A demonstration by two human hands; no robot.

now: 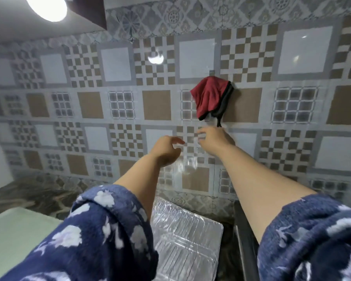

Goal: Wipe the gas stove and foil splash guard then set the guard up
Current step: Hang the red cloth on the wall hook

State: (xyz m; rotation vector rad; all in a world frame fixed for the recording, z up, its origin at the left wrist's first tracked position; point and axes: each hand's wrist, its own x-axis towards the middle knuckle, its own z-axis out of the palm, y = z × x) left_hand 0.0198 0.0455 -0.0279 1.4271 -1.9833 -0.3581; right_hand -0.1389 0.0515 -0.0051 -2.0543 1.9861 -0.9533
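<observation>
Sleeves: both forearms enter from the bottom edge in rolled-up dark blue fleece sleeves (pixel 101 236) with a pale floral print; forearms bare from the cuffs upward.
Foil splash guard: lies flat, low in the centre, between the two arms (pixel 182 236). Ribbed, shiny, rounded corner at upper right. The left sleeve covers its left side.
Stove: a dark edge with a metal rim shows just right of the guard (pixel 244 236); mostly hidden by the right arm, so burners cannot be made out.
Pale green surface: bottom left, beside the left sleeve (pixel 18 236); cannot tell what it is.
Countertop: dark marbled stone, visible at left behind the green surface and in a strip behind the guard (pixel 49 197).
Left hand: raised in front of the wall (pixel 166 151), fingers loosely bent and spread, holding nothing, not visibly touching the tiles.
Right hand: raised higher and to the right of the left (pixel 217 141), fingers relaxed and slightly curled, empty. It is just below the cloth's hanging dark strip; whether it touches the strip cannot be told (motion blur).
Cloth: red with black trim (pixel 209 97), bunched, hanging from a small hook on the wall (pixel 211 72), above the right hand.
Wall: patterned tiles in grey, brown and white (pixel 89 110), glossy, with a lamp reflection above centre.
Ceiling lamp: round, lit, top left (pixel 47 7).
</observation>
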